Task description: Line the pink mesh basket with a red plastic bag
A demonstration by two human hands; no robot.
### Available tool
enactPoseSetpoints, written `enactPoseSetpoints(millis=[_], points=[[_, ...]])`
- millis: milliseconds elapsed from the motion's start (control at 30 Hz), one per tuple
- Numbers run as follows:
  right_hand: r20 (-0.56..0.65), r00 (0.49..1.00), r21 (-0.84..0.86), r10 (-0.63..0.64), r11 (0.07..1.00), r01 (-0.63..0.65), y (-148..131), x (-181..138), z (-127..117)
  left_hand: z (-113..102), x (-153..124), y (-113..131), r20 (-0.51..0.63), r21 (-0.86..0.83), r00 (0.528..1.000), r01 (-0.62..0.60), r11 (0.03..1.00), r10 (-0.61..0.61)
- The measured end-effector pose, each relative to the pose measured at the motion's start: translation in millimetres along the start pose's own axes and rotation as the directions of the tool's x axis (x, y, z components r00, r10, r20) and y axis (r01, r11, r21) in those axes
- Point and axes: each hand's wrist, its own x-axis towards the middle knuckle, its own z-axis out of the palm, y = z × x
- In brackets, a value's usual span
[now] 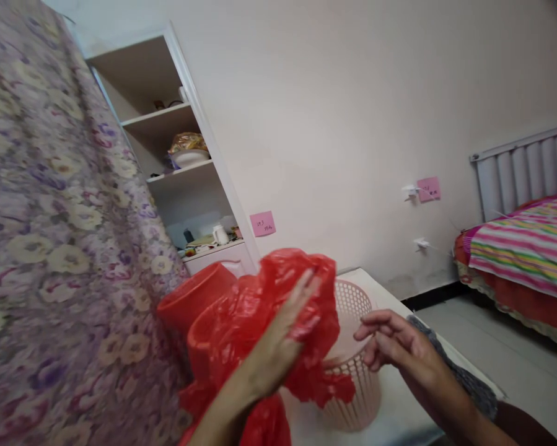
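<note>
white table top point(399, 409) in a pale-walled bedroom, striped bed point(524, 248) at right. floral curtain point(50, 235) crowding the left; open shelves point(176, 167) behind. pink notes point(263, 223) on wall, writing illegible. left hand point(278, 347) flat, unclenched, against red plastic bag point(269, 310) draped over pale basket point(352, 365). right hand point(394, 347) loosely curled, empty, just beside basket.
</note>
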Motion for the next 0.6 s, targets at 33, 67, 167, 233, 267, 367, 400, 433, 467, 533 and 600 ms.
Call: enactPoseSetpoints(millis=[33,67,167,233,267,367,400,433,467,533,600], points=[[-0.04,0.999,-0.031,0.004,0.999,-0.005,0,5,-7,11,8,-1,0.114,0.017,0.993,-0.013,1.0,0.011],[-0.074,0.997,-0.063,0.015,0.998,-0.02,1,9,-14,22,13,-1,0.225,0.034,0.974,-0.02,0.999,0.012],[-0.121,0.99,-0.154,0.071,0.984,-0.089,5,18,-31,52,17,-5,0.411,0.065,0.911,-0.003,0.998,-0.024],[-0.141,0.985,-0.204,0.104,0.97,-0.131,9,21,-38,62,18,-6,0.468,0.074,0.883,0.0,0.997,-0.035],[-0.152,0.981,-0.222,0.117,0.963,-0.149,11,22,-40,64,18,-6,0.479,0.078,0.877,-0.008,0.997,-0.03],[-0.178,0.976,-0.227,0.126,0.96,-0.165,17,27,-42,61,24,-4,0.475,0.096,0.88,-0.047,0.994,-0.004],[-0.178,0.977,-0.208,0.118,0.966,-0.154,19,29,-41,59,26,-5,0.474,0.096,0.88,-0.059,0.994,0.007],[-0.176,0.979,-0.183,0.106,0.973,-0.138,22,31,-40,56,27,-6,0.48,0.097,0.877,-0.067,0.993,0.012],[-0.176,0.98,-0.154,0.091,0.981,-0.119,24,34,-39,54,27,-7,0.491,0.106,0.871,-0.067,0.992,0.007],[-0.188,0.98,-0.084,0.066,0.993,-0.083,29,39,-38,48,25,-13,0.506,0.147,0.862,-0.041,0.988,-0.04],[-0.22,0.974,0.018,0.059,0.998,-0.056,30,43,-36,42,19,-19,0.471,0.209,0.874,0.018,0.978,-0.117]])
